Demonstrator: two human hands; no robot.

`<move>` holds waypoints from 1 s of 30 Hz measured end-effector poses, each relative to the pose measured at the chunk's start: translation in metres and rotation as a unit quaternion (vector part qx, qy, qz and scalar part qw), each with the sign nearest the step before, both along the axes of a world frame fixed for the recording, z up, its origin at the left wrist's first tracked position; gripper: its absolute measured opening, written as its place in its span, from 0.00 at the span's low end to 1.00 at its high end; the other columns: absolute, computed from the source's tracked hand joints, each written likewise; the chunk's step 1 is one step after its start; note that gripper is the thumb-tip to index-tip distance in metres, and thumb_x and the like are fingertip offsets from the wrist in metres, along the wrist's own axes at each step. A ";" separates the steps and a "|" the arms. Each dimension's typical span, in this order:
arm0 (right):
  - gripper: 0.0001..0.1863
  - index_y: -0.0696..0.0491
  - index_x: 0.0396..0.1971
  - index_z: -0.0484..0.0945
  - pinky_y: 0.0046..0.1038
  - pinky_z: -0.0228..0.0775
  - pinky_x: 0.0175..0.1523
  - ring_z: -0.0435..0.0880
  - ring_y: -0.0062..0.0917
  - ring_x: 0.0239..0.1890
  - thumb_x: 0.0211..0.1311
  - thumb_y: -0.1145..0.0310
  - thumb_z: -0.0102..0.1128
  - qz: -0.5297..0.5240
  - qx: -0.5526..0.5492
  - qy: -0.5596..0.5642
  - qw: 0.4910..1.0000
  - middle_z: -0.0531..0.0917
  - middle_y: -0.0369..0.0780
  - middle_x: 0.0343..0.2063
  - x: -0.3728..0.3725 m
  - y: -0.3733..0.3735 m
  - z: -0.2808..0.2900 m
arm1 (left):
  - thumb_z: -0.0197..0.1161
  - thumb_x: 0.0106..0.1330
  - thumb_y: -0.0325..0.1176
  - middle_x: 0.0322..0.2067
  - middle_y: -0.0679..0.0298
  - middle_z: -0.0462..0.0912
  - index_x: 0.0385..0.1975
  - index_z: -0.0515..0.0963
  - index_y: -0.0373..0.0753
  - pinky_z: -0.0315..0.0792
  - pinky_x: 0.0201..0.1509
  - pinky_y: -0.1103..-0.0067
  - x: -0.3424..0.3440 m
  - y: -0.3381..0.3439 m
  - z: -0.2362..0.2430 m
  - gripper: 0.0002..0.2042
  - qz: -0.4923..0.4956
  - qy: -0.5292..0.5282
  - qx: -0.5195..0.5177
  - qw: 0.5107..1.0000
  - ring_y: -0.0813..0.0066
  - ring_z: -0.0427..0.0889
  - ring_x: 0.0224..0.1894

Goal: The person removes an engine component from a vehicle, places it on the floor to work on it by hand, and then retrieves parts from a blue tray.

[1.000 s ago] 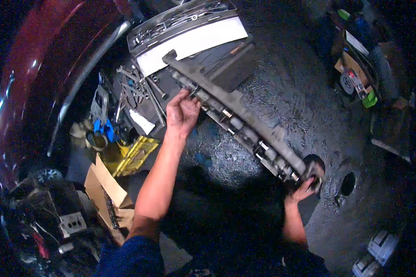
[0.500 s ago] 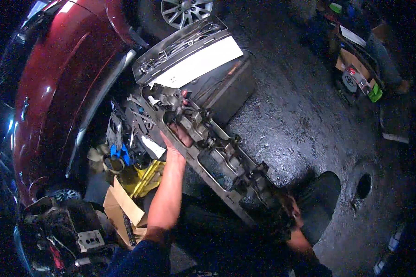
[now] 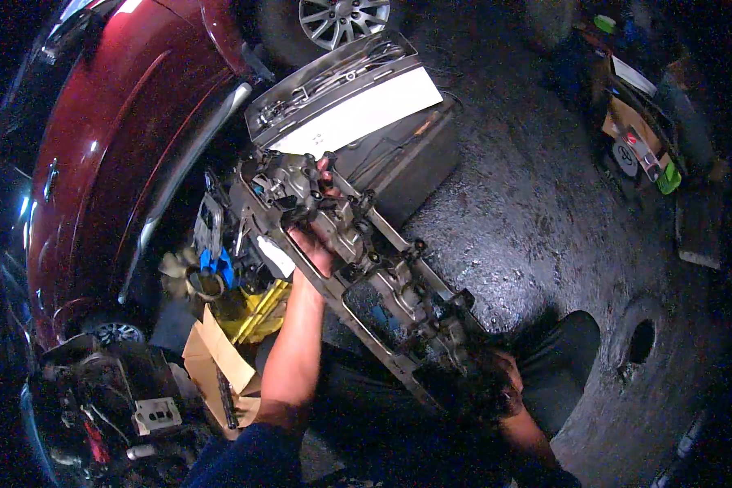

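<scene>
A long, dark metal engine component [image 3: 394, 289], a frame with cross caps and bolt bosses, lies diagonally from upper left to lower right, held above the floor. My left hand [image 3: 309, 248] grips it from underneath near the upper end; part of the palm shows through an opening, and fingertips show beyond the far edge. My right hand [image 3: 508, 378] holds the lower right end, its fingers partly hidden in shadow. Behind the upper end stands an open toolbox [image 3: 325, 85] with wrenches and a white sheet [image 3: 382, 102] on it.
A red car body panel [image 3: 106, 146] and a wheel [image 3: 342, 16] border the workspace. At left are a yellow plastic item [image 3: 256, 321], a cardboard box [image 3: 211, 354] and dark machinery [image 3: 122, 398]. Boxes with parts [image 3: 626, 122] sit at the right, above a round floor hole [image 3: 641, 342].
Between one and half a second ago, the component was turned over, now showing its open frame, and moved down and left with both hands on it. Since then, it has barely changed.
</scene>
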State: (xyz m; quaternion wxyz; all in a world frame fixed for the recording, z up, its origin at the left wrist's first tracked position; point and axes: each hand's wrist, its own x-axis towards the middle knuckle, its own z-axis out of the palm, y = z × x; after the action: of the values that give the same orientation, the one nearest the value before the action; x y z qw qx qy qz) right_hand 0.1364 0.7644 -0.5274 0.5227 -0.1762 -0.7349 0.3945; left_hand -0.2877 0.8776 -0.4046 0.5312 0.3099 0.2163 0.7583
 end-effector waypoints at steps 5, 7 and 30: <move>0.23 0.57 0.48 0.76 0.44 0.71 0.53 0.78 0.44 0.48 0.58 0.56 0.59 -0.047 0.002 -0.010 0.999 0.79 0.50 0.46 -0.005 -0.003 0.000 | 0.52 0.66 0.49 0.56 0.61 0.74 0.62 0.64 0.34 0.68 0.60 0.73 -0.005 0.003 -0.001 0.30 0.039 -0.037 -0.047 0.997 0.66 0.73 0.56; 0.27 0.58 0.47 0.77 0.43 0.69 0.56 0.76 0.42 0.51 0.59 0.49 0.56 -0.006 -0.319 0.146 0.937 0.78 0.49 0.48 -0.001 -0.015 -0.020 | 0.51 0.66 0.47 0.56 0.59 0.74 0.62 0.64 0.34 0.67 0.61 0.72 -0.002 0.007 0.000 0.29 0.028 -0.042 -0.020 0.999 0.65 0.73 0.56; 0.29 0.57 0.55 0.69 0.35 0.64 0.57 0.75 0.29 0.52 0.67 0.47 0.52 -0.222 -0.533 0.202 0.791 0.76 0.39 0.50 -0.023 0.082 0.015 | 0.51 0.60 0.19 0.29 0.61 0.74 0.27 0.70 0.37 0.72 0.25 0.82 0.032 0.030 -0.026 0.04 0.109 -0.040 -0.362 0.925 0.70 0.77 0.28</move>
State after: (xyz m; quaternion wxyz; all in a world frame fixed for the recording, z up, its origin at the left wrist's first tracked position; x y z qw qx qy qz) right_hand 0.1132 0.8459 -0.5128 0.5559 -0.5014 -0.2261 0.6232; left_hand -0.2559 0.9081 -0.4305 0.5298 0.0401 0.4872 0.6931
